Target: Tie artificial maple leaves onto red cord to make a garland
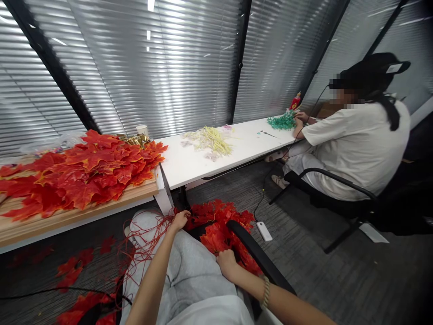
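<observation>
Right hand (227, 263), beaded bracelet (266, 291) at the wrist: fingers curled inward at the near edge of a bunch of red-orange maple-shaped artificial leaves (216, 238). Bunch lies just right of the lap, beside and partly behind a curved black armrest (252, 246). Left hand (180, 220) farther out, fingers bent, between the bunch and a loose tangle of thin red cords (145, 241) draped over the grey trousers (189, 266). Grip of both hands partly hidden; cannot tell how tightly closed, or on what.

Floor: scattered red leaves (81, 259) to the left; flat white rectangular block (264, 231) with black cable to the right.

Beyond: light wooden table (142, 191), heaped with more red leaves (84, 171); white paper cup (142, 130) behind. Adjoining white table (189, 169): pale yellow strips (214, 140); farther along, scissors (268, 134).

Far end: 1 seated co-worker (358, 144), both hands at a green bunch (281, 121).
</observation>
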{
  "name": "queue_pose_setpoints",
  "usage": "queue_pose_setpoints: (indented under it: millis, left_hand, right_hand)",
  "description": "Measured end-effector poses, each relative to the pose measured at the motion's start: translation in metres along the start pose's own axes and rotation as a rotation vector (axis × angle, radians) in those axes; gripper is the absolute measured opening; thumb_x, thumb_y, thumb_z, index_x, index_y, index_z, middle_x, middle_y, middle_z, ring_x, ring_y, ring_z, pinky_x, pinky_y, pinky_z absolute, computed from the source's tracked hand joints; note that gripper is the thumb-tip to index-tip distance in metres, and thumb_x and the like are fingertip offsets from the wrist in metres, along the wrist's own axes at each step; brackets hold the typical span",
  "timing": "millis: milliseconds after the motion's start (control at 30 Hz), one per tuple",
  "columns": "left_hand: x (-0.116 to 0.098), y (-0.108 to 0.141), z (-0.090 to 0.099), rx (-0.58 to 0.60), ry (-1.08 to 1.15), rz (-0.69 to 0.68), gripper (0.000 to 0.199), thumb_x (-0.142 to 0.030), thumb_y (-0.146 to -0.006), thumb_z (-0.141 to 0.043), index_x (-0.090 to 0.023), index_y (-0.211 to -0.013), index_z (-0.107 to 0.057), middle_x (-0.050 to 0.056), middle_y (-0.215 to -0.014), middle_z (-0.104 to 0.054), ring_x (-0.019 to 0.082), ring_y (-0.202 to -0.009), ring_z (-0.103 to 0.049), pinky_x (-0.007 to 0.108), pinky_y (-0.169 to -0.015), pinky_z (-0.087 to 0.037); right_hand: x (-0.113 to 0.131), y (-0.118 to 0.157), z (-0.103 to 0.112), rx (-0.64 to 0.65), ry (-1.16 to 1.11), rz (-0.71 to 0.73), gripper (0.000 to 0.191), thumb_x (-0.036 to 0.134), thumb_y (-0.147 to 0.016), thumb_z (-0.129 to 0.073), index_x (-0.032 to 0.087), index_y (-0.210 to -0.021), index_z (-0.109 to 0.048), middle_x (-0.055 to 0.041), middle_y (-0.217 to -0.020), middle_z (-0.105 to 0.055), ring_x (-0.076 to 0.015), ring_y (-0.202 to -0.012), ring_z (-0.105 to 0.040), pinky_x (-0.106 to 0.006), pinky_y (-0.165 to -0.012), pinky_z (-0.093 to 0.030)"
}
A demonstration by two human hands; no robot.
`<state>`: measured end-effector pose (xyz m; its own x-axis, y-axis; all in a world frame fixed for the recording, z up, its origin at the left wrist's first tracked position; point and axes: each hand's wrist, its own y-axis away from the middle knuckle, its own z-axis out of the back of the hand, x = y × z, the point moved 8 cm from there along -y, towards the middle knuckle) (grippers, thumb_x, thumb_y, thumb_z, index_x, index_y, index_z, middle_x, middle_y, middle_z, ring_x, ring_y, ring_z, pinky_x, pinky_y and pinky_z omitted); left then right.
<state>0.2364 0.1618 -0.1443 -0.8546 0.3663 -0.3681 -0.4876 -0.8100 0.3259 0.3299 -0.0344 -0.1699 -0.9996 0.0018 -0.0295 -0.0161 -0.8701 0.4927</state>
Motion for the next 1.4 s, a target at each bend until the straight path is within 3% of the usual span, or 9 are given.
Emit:
queue_pose_setpoints:
  millis: [233, 333, 433, 600, 733, 900, 1000, 1267, 1400]
  left_hand:
    - [-0.005, 0.004, -0.010, 0.044, -0.123, -0.011, 0.048, -0.042, -0.091, -0.027, -0.019, -0.131, -0.041, 0.010, -0.138, -0.040, 0.025, -0.121, -0.042, 0.047, -0.101, -0.028]
    - [-0.007, 0.008, -0.012, 0.006, -0.217, 0.014, 0.054, -0.044, -0.086, -0.038, -0.018, -0.133, -0.038, 0.010, -0.143, -0.029, 0.029, -0.124, -0.038, 0.048, -0.103, -0.023]
    - [-0.006, 0.012, -0.008, -0.068, -0.308, 0.070, 0.061, -0.027, -0.078, -0.055, -0.018, -0.135, -0.035, 0.011, -0.145, -0.023, 0.032, -0.125, -0.035, 0.048, -0.102, -0.025]
    - [-0.002, 0.018, 0.011, -0.238, -0.402, 0.195, 0.062, -0.003, -0.081, -0.035, -0.018, -0.140, -0.021, 0.012, -0.147, -0.017, 0.028, -0.120, -0.041, 0.043, -0.095, -0.036]
    - [-0.002, 0.018, 0.016, -0.268, -0.448, 0.221, 0.059, 0.000, -0.084, -0.027, -0.013, -0.140, -0.019, 0.016, -0.145, -0.022, 0.026, -0.115, -0.045, 0.042, -0.093, -0.037]
    - [0.001, 0.011, -0.003, -0.078, -0.464, 0.148, 0.035, -0.026, -0.085, -0.051, -0.011, -0.117, -0.050, 0.013, -0.113, -0.057, 0.022, -0.100, -0.055, 0.042, -0.087, -0.043]
    - [-0.002, 0.011, -0.009, -0.020, -0.469, 0.080, 0.029, -0.032, -0.085, -0.051, -0.013, -0.106, -0.055, 0.008, -0.106, -0.058, 0.019, -0.094, -0.057, 0.041, -0.082, -0.047]
    - [-0.043, 0.025, 0.001, -0.095, -0.441, -0.207, 0.021, -0.022, -0.085, -0.051, -0.011, -0.102, -0.058, 0.011, -0.114, -0.054, 0.022, -0.108, -0.050, 0.040, -0.093, -0.038]
    - [-0.049, 0.032, 0.000, -0.106, -0.413, -0.260, 0.023, -0.019, -0.085, -0.050, -0.013, -0.106, -0.057, 0.012, -0.112, -0.056, 0.022, -0.107, -0.051, 0.035, -0.091, -0.040]
  right_hand:
    - [-0.001, 0.002, 0.002, -0.008, 0.006, 0.003, 0.029, -0.003, -0.075, -0.047, 0.009, -0.090, -0.068, -0.0170, -0.084, -0.067, -0.0260, -0.082, -0.065, -0.034, -0.065, -0.050]
    - [0.000, 0.002, 0.001, -0.006, 0.011, 0.003, 0.030, -0.003, -0.076, -0.047, 0.010, -0.091, -0.068, -0.0172, -0.084, -0.067, -0.0260, -0.083, -0.065, -0.034, -0.066, -0.049]
    - [0.000, 0.001, -0.001, -0.004, 0.017, 0.006, 0.030, -0.003, -0.077, -0.046, 0.011, -0.092, -0.068, -0.0168, -0.085, -0.067, -0.0256, -0.083, -0.065, -0.034, -0.065, -0.049]
    - [0.001, 0.001, -0.002, 0.002, 0.020, 0.005, 0.031, -0.002, -0.078, -0.045, 0.013, -0.093, -0.068, -0.0161, -0.085, -0.067, -0.0246, -0.084, -0.065, -0.033, -0.064, -0.049]
    - [0.001, 0.002, -0.001, 0.004, 0.018, 0.001, 0.032, -0.002, -0.078, -0.045, 0.013, -0.093, -0.068, -0.0164, -0.085, -0.067, -0.0246, -0.084, -0.065, -0.033, -0.064, -0.049]
    - [0.002, 0.005, 0.002, 0.007, 0.014, 0.009, 0.031, -0.003, -0.076, -0.046, 0.011, -0.092, -0.068, -0.0163, -0.084, -0.067, -0.0256, -0.085, -0.065, -0.033, -0.064, -0.049]
    - [0.002, 0.006, 0.004, 0.006, 0.010, 0.017, 0.031, -0.004, -0.076, -0.046, 0.010, -0.091, -0.068, -0.0165, -0.083, -0.067, -0.0257, -0.083, -0.065, -0.033, -0.063, -0.049]
    - [0.001, 0.004, 0.005, -0.008, -0.006, 0.005, 0.031, -0.005, -0.074, -0.045, 0.008, -0.089, -0.068, -0.0187, -0.081, -0.066, -0.0252, -0.081, -0.066, -0.033, -0.065, -0.050]
    - [0.001, 0.009, 0.009, -0.003, -0.022, 0.010, 0.032, -0.005, -0.075, -0.044, 0.008, -0.092, -0.068, -0.0190, -0.084, -0.066, -0.0264, -0.085, -0.065, -0.035, -0.067, -0.051]
